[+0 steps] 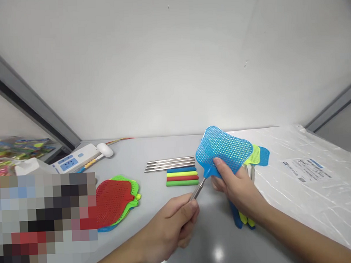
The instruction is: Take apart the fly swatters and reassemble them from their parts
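Between my hands is a fly swatter with a blue mesh head (219,149) and a metal rod (198,189). My left hand (179,220) wraps round the rod, hiding its lower end. Thumb on top, my right hand (233,183) pinches the blue head near its neck. Behind and below the right hand lie fly swatters with yellow and blue heads (264,156), their handles (242,217) towards me. Several metal rods (171,164) rest side by side in the middle. In front of them are blue, yellow, red and green grip sleeves (181,177).
Loose red, green and blue swatter heads (116,200) are piled at left. A white power strip (74,159) and a white rounded object (105,150) stand behind them. White plastic packaging with a label (308,170) covers the right side. A pale wall (172,69) closes the back.
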`<state>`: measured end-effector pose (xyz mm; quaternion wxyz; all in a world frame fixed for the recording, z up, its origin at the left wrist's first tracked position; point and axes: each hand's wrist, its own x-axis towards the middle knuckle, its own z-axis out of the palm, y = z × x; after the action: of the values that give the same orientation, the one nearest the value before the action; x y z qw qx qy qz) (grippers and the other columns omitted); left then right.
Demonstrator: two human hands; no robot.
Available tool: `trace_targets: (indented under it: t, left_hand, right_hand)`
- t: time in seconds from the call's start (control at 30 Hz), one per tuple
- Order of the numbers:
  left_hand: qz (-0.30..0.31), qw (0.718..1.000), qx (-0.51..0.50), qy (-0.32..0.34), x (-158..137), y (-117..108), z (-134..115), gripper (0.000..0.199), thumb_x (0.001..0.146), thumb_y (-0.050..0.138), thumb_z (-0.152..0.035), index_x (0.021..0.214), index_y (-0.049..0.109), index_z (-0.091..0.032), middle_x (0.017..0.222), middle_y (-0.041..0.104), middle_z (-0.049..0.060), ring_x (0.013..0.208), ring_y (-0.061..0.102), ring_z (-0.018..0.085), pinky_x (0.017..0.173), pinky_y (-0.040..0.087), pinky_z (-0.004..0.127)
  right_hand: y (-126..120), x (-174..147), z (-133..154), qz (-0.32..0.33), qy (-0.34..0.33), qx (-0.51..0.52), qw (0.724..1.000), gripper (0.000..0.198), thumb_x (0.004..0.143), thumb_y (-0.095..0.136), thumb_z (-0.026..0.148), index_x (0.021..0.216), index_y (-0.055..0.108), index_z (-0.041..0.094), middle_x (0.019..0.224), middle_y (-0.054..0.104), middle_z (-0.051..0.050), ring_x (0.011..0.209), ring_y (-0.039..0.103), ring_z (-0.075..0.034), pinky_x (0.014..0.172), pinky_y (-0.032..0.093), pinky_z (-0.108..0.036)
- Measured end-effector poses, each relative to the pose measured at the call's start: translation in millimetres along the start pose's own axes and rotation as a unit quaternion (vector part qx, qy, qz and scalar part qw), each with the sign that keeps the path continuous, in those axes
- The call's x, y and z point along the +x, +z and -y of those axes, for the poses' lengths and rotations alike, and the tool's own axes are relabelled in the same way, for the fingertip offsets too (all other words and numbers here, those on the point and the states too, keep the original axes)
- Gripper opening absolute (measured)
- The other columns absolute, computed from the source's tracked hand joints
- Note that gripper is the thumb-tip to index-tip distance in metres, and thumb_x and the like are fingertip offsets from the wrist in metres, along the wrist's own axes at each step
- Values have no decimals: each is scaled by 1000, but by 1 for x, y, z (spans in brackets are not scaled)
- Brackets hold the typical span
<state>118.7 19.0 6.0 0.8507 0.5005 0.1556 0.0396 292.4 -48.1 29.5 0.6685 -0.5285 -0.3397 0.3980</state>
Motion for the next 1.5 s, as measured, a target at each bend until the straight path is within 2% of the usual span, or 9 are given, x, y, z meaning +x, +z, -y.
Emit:
trace_targets:
  t: [0.2, 0.4, 0.53, 0.67, 0.8, 0.87, 1.03, 1.17, 1.5]
  left_hand:
    - [-7, 1000, 29, 2, -3, 1, -4, 40, 98, 40, -46, 69, 40, -19, 46, 30, -10, 37, 23, 4, 42, 22, 21]
    - [68, 995, 29, -73, -8, 9, -8, 38, 90, 51, -55, 78, 44, -20, 50, 44, -8, 38, 40, 7, 39, 29, 18]
    - [67, 996, -25, -49, -9, 9, -6, 40, 94, 39, -58, 89, 48, -20, 48, 42, -10, 32, 32, 5, 43, 32, 18]
    - [56, 997, -30, -32, -10, 6, -10, 39, 98, 29, -53, 95, 50, -20, 47, 41, -12, 28, 23, 3, 48, 40, 21]
    - [62, 995, -53, -52, -11, 7, -15, 36, 100, 26, -48, 98, 49, -21, 49, 44, -11, 25, 21, 3, 43, 34, 18]
    - [64, 995, -64, -52, -10, 7, -15, 35, 101, 24, -47, 100, 48, -22, 50, 46, -11, 24, 21, 3, 40, 32, 17]
    - [64, 995, -58, -52, -9, 5, -13, 34, 100, 25, -48, 93, 45, -22, 49, 46, -11, 24, 22, 3, 40, 31, 17]
    - [56, 995, -50, -70, -8, 2, -13, 36, 99, 27, -53, 88, 42, -22, 47, 44, -12, 25, 22, 3, 41, 34, 18]
    - [64, 990, -69, -108, -9, 4, -22, 34, 97, 32, -54, 83, 41, -24, 45, 35, -12, 26, 15, 4, 34, 28, 16]
  right_hand:
    - [3, -2, 4, 26, -12, -20, 999, 40, 89, 54, 49, 68, 30, 25, 48, 25, 11, 42, 23, -8, 44, 23, -24]
    - [0, -10, 4, 42, 50, -7, 998, 38, 88, 58, 46, 70, 34, 23, 50, 31, 11, 42, 26, -7, 43, 22, -23]
    - [0, -13, 3, 80, 57, -45, 994, 40, 89, 56, 48, 64, 37, 22, 46, 32, 9, 43, 29, -8, 45, 25, -24]
    - [1, -18, -1, 83, 85, -109, 987, 32, 83, 64, 48, 73, 49, 22, 52, 39, 8, 46, 32, -9, 45, 27, -24]
    - [2, -21, -1, 57, 80, -130, 987, 30, 80, 66, 48, 74, 51, 22, 56, 40, 6, 49, 32, -10, 45, 28, -24]
    - [3, -21, 0, 76, 86, -134, 984, 30, 82, 64, 48, 73, 53, 22, 56, 42, 6, 49, 32, -10, 45, 27, -24]
    - [4, -20, 1, 112, 115, -115, 980, 40, 85, 60, 50, 62, 43, 22, 51, 38, 7, 47, 31, -9, 46, 25, -25]
    - [2, -17, 1, 140, 84, -114, 980, 52, 89, 54, 49, 49, 34, 22, 43, 34, 6, 45, 32, -10, 51, 30, -27]
    - [-8, -8, 12, 50, 20, -43, 998, 51, 90, 57, 40, 46, 37, 22, 42, 32, 6, 43, 32, -10, 49, 29, -29]
